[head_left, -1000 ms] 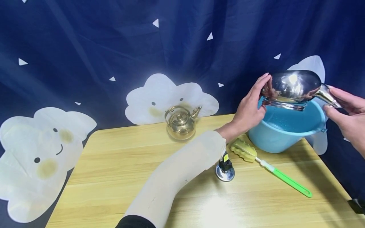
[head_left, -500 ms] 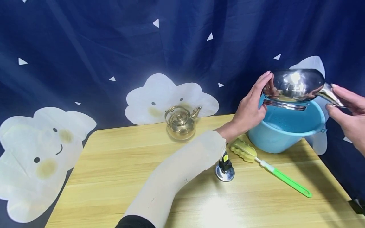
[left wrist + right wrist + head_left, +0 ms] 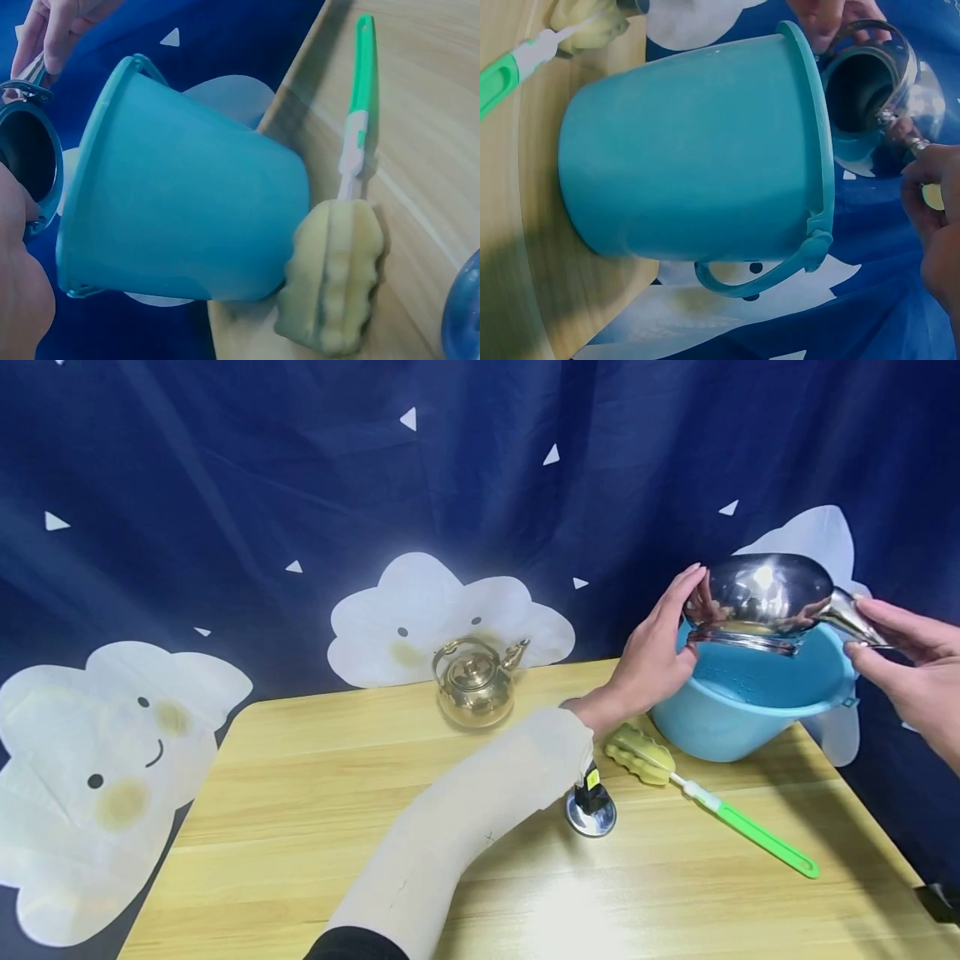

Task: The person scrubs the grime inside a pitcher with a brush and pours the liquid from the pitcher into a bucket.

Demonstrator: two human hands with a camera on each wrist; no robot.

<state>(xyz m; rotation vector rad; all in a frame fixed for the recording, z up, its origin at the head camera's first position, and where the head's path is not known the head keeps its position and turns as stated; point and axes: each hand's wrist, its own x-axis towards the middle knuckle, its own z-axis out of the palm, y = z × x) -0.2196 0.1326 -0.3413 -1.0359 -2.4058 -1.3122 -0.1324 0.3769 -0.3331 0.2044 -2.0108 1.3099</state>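
Observation:
A shiny steel kettle (image 3: pixel 765 589) is held upside down over a light blue bucket (image 3: pixel 723 727), its open mouth facing down. My left hand (image 3: pixel 652 643) holds the kettle's side, with fingers along the body and thumb near the rim. On the other side my right hand (image 3: pixel 915 660) pinches the spout (image 3: pixel 851 614) between thumb and fingers. The right wrist view shows the kettle's dark open mouth (image 3: pixel 859 90) and its curved handle beside the bucket rim (image 3: pixel 810 112). Drops or wet marks show on the bucket's inner wall.
A sponge brush (image 3: pixel 641 756) with a green handle lies in front of the bucket. A small gold kettle (image 3: pixel 476 689) stands at the table's back. A round shiny metal piece (image 3: pixel 592 822) lies below my left wrist. A blue curtain (image 3: pixel 225 485) hangs behind the table.
The kettle rises slightly and shifts right, then comes back down and left with both hands. Both grips look the same, and the bucket, brush and gold kettle stay put.

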